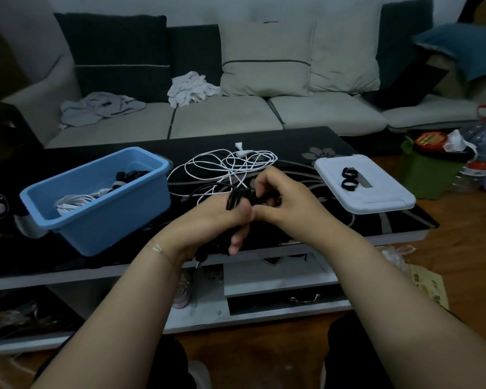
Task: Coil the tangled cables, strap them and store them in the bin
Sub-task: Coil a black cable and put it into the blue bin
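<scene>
While both hands meet over the near edge of the black glass table (334, 147), a black cable (237, 199) is being gathered at the centre of the frame. The left hand (222, 220) grips the bundled turns, its fingers curled round them, with the thumb lying against the right hand. The right hand (281, 197) has its fingers bent inward and appears to pinch the same black cable on the side away from the camera; exactly what lies under those fingertips cannot be told. A free length of the cable arcs off to the upper left of the hands, over the table top, and a plug end hangs below the left palm.

The governing relation: the bundle sits between the two hands, its loops running roughly up and down the frame, the left hand bearing it and the right hand touching it from the right. Judged from this, coiling of this cable is nearly closed off and strapping is due. The black straps (348, 178) lie on the white lid (376, 203) at right of centre, nearer the right hand, which would be the one to reach.

The white cable (225, 164) lies tangled on the table just beyond the hands, not yet coiled. The blue bin (101, 220) stands at left of centre, nearer the left hand, and already holds coiled cables.
</scene>
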`<action>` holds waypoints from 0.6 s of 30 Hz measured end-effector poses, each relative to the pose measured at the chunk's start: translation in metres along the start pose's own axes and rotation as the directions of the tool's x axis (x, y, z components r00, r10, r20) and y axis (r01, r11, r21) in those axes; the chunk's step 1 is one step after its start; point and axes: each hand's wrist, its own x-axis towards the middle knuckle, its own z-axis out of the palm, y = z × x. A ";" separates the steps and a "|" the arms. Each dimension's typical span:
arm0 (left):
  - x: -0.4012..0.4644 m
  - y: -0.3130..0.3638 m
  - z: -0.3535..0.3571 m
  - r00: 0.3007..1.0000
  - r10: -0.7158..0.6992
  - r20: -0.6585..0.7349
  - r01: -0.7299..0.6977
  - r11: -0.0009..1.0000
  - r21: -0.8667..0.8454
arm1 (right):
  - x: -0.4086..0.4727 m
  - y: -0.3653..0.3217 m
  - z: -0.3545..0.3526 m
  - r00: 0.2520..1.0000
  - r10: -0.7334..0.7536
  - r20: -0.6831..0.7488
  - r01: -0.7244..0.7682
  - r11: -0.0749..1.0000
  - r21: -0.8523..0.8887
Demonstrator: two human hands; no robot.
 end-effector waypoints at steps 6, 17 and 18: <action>-0.004 0.009 -0.007 0.997 -0.036 0.069 0.036 0.999 -0.002 | -0.001 0.002 0.001 1.000 -0.013 0.016 0.011 0.991 0.130; -0.002 0.005 0.010 0.989 -0.025 0.144 0.014 0.997 0.079 | 0.002 0.004 -0.003 0.998 -0.023 -0.066 0.024 1.000 0.009; -0.002 0.004 0.011 0.987 -0.012 0.158 0.000 0.997 0.077 | 0.004 0.004 -0.004 0.996 -0.033 -0.083 0.031 0.999 -0.024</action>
